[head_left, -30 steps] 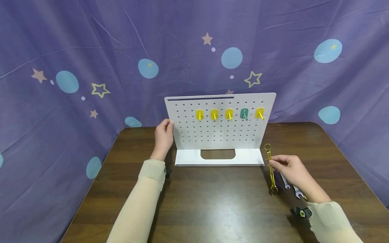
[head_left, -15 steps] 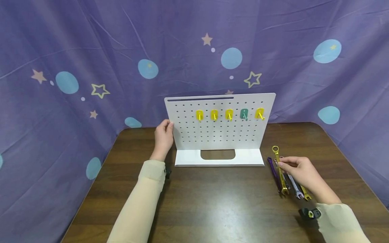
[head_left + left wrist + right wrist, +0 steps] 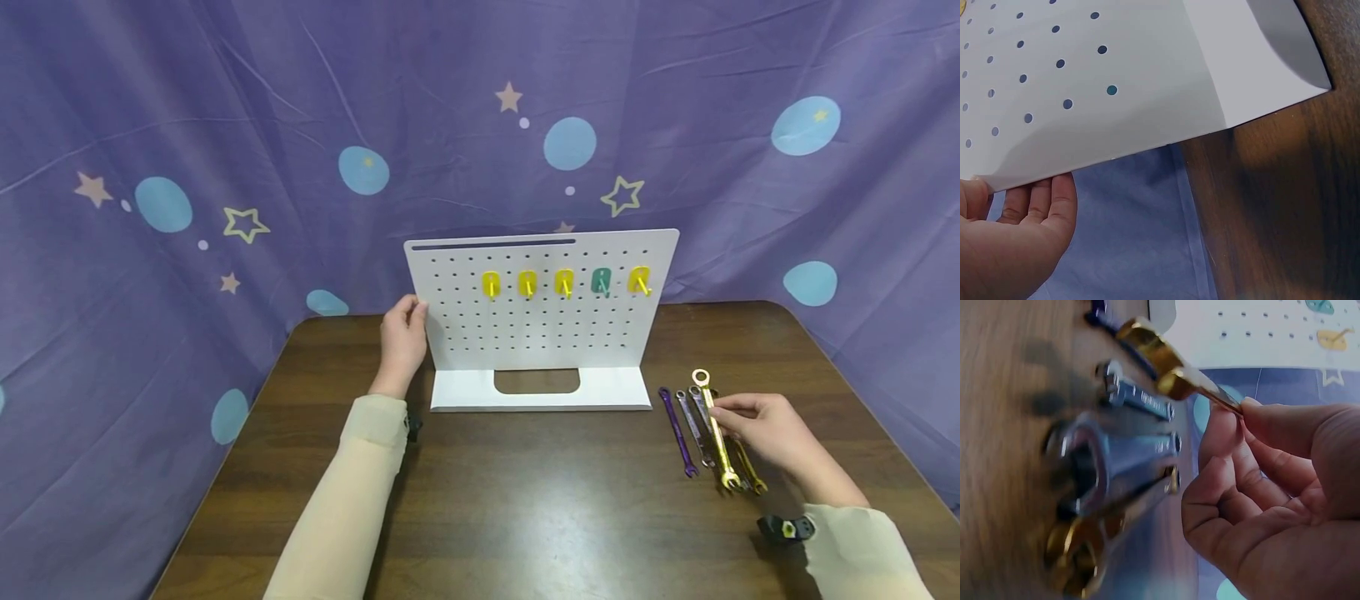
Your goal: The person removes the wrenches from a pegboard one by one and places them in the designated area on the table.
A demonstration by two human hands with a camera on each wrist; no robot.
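My left hand (image 3: pixel 402 343) grips the left edge of a white pegboard (image 3: pixel 540 325), thumb in front and fingers behind, as the left wrist view shows. Between thumb and index finger, my right hand (image 3: pixel 772 433) pinches a gold combination wrench (image 3: pixel 718 433), held over other wrenches on the table. Left of it lie a purple wrench (image 3: pixel 678 429) and a small silver wrench (image 3: pixel 693 425). A larger silver wrench (image 3: pixel 1129 453) and a second gold wrench (image 3: pixel 1107 537) show beneath the hand in the right wrist view; in the head view they are partly hidden.
A row of several yellow hooks (image 3: pixel 564 283) and one green hook (image 3: pixel 602 282) is fixed on the pegboard. The board stands on its white base (image 3: pixel 611 390) near the back of the brown wooden table (image 3: pixel 525 500). Behind hangs a purple curtain (image 3: pixel 450 125).
My right hand has moved right with the gold wrench, away from the pegboard and over the other wrenches. The purple and small silver wrenches have come into fuller view. My left hand stays put.
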